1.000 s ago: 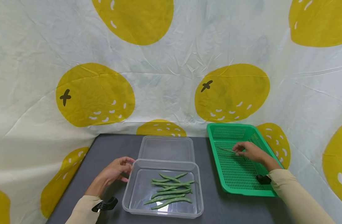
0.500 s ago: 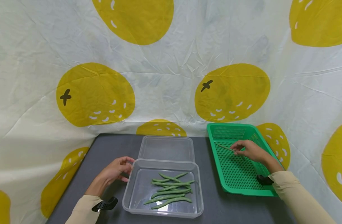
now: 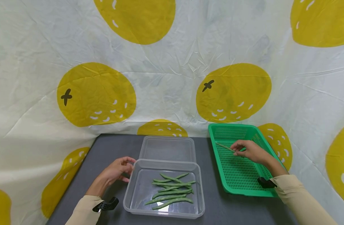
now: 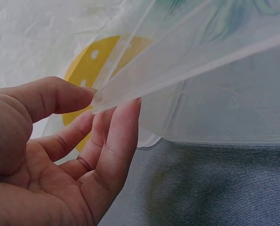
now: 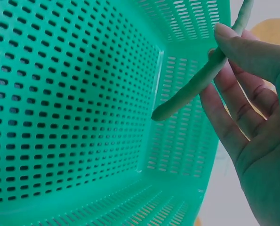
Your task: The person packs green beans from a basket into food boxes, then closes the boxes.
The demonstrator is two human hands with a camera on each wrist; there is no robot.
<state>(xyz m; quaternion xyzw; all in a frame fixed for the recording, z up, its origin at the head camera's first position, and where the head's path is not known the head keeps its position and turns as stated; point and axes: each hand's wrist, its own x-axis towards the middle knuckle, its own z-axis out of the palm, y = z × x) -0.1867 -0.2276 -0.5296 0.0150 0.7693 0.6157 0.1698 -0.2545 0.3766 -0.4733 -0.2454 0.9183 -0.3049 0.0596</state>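
Over the green basket (image 3: 236, 178), my right hand (image 3: 252, 153) pinches one green bean (image 5: 189, 93) between thumb and fingers. In the right wrist view the bean slants across the fingertips, apart from the perforated basket floor. My left hand (image 3: 113, 173) is at the left side of a clear plastic container (image 3: 166, 161). Seen from the left wrist, its thumb and fingers pinch the container's rim (image 4: 130, 89) near a corner. Several green beans (image 3: 172, 185) lie in the container, mostly crosswise and partly overlapping.
A clear lid (image 3: 167, 148) lies flat behind the container, its near edge hidden by it. The dark grey table (image 3: 113, 147) ends at a white cloth (image 3: 166, 90) with yellow fruit prints. The basket stands at the table's right, by the cloth.
My right hand has shifted slightly left with the bean, whose far end has swung up and left near the basket's left wall. The left hand and container have not visibly moved.
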